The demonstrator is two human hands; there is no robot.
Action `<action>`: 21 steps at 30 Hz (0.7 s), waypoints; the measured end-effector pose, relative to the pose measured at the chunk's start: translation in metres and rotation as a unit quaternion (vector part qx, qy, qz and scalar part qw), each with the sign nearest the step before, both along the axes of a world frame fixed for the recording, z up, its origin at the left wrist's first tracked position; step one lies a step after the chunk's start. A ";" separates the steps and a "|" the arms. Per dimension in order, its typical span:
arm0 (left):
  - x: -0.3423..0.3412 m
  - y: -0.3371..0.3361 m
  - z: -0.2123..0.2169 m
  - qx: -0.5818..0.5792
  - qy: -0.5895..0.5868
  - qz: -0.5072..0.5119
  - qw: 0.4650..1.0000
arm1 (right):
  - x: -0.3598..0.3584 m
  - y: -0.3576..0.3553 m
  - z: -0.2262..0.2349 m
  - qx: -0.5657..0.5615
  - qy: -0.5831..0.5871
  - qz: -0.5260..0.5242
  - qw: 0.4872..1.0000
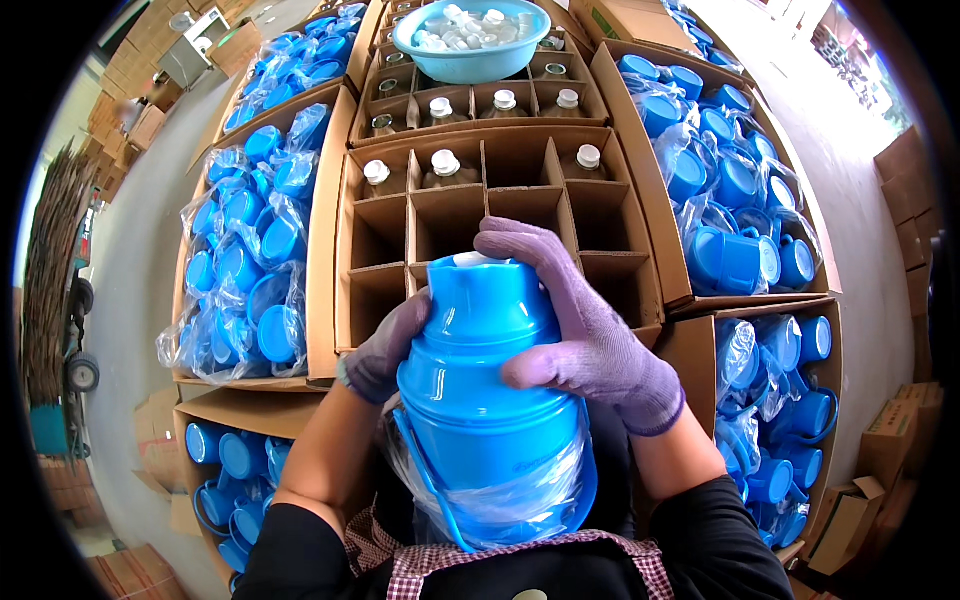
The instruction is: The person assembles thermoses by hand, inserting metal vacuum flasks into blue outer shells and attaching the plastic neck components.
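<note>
A shiny blue plastic thermos flask [490, 400] stands in front of my body, its lower part wrapped in clear plastic film and a blue handle hanging down its left side. At its top a bit of white stopper [478, 259] shows inside the blue collar. My left hand [388, 348], in a purple-grey glove, presses against the collar's left side, with its fingertips partly hidden. My right hand [585, 335], gloved in purple, grips the flask from the right, fingers curled over the top rim and thumb across the shoulder.
Ahead is a divided cardboard box [375, 215] holding several white-capped bottles [445, 165]. Beyond it, a light blue basin [470, 65] full of white stoppers rests on another divided box. Open cartons of film-wrapped blue flask parts flank me at left [330, 270] and right [680, 265].
</note>
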State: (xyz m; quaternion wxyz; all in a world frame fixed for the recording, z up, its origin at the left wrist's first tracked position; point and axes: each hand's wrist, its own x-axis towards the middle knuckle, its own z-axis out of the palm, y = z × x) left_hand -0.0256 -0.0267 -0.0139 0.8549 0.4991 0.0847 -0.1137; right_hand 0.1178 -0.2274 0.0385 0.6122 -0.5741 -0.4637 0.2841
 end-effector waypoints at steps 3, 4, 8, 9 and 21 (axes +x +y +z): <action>-0.003 -0.006 0.042 0.063 0.014 0.005 0.998 | 0.000 0.002 -0.017 0.043 0.247 0.056 0.966; -0.003 -0.017 0.064 0.146 0.027 0.045 0.988 | 0.002 0.005 -0.029 0.078 0.279 0.065 0.955; -0.004 -0.035 0.107 0.480 0.034 0.038 0.876 | 0.008 0.007 -0.088 0.115 0.377 0.143 0.908; -0.007 -0.037 0.109 0.494 0.029 0.044 0.868 | 0.012 0.007 -0.092 0.068 0.399 0.146 0.903; 0.019 -0.013 -0.054 -0.177 0.113 0.032 0.977 | -0.077 0.021 0.100 0.039 -0.412 0.084 0.907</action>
